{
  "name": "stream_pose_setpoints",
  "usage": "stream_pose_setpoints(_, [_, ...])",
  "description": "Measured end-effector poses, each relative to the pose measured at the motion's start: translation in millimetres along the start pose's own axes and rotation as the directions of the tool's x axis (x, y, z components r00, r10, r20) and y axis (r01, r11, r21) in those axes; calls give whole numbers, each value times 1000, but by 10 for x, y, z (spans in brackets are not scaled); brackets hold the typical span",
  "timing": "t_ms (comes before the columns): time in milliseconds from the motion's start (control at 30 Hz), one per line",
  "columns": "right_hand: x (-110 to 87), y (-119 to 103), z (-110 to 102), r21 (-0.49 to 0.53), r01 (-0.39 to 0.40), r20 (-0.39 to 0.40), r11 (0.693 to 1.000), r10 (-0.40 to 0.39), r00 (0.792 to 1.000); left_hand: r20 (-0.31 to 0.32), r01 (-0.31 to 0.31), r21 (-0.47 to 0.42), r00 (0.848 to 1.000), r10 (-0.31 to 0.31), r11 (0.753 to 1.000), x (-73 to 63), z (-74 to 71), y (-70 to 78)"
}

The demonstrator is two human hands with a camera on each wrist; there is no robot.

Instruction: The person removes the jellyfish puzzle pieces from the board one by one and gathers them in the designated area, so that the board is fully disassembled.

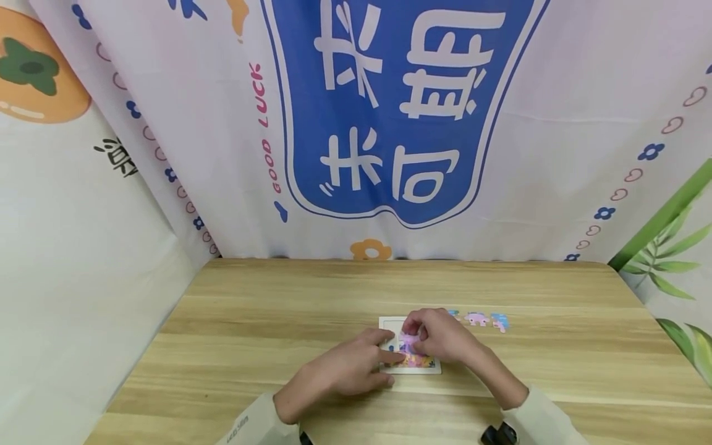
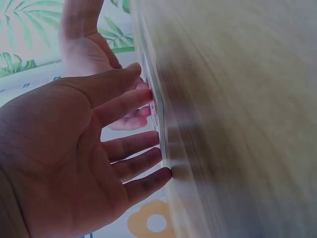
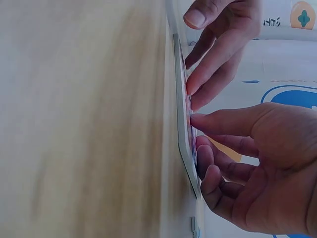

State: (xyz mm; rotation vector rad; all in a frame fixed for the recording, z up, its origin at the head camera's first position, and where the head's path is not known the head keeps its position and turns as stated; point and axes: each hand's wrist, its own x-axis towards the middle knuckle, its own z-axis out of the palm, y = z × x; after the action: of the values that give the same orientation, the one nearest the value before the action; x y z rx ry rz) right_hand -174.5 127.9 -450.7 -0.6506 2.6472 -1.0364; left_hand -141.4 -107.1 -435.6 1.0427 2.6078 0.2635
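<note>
A small jigsaw puzzle in a white-edged tray [image 1: 411,371] lies flat on the table, its lower part filled with colourful pieces. My left hand [image 1: 360,366] comes in from the left, fingers spread and fairly straight, with fingertips on the tray and its pieces. Over the upper middle of the tray, my right hand [image 1: 445,335] pinches a pink-purple puzzle piece [image 1: 409,339] between thumb and fingers, low against the tray. In the right wrist view, the right thumb and fingertips meet the tray's face [image 3: 187,130]; the fingers partly hide the piece.
Behind and right of the tray lie loose puzzle pieces: a pink one [image 1: 476,318], a blue-and-pink one [image 1: 500,322] and one partly hidden by the right hand [image 1: 453,313]. The wooden table [image 1: 250,309] ends at a printed curtain [image 1: 523,204].
</note>
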Motion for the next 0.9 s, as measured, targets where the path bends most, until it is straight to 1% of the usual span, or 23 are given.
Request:
stream_pose_setpoints(100, [-9,-7,8,10,2,-7,1000,-2,1000,-11,0,8,1000,0,1000,-10,4,9])
stream_pose_setpoints(200, [-9,-8,19,25,-7,-14,1000,7,1000,-11,4,-3,1000,-4,1000,-19,5,15])
stream_pose_setpoints(333, [4,-9,39,41,-50,-28,998,51,998,-7,13,-34,1000,-13,999,-28,2,17])
stream_pose_setpoints(500, [12,-7,51,45,-90,-42,995,92,995,-12,5,-27,1000,-6,1000,-29,-1,12])
stream_pose_setpoints(700, [10,5,46,73,-81,-27,994,83,996,-17,-1,-19,1000,1,1000,-30,3,8])
stream_pose_setpoints(900, [-2,54,18,100,-27,-6,995,28,1000,-15,3,-23,1000,-4,1000,-29,8,11])
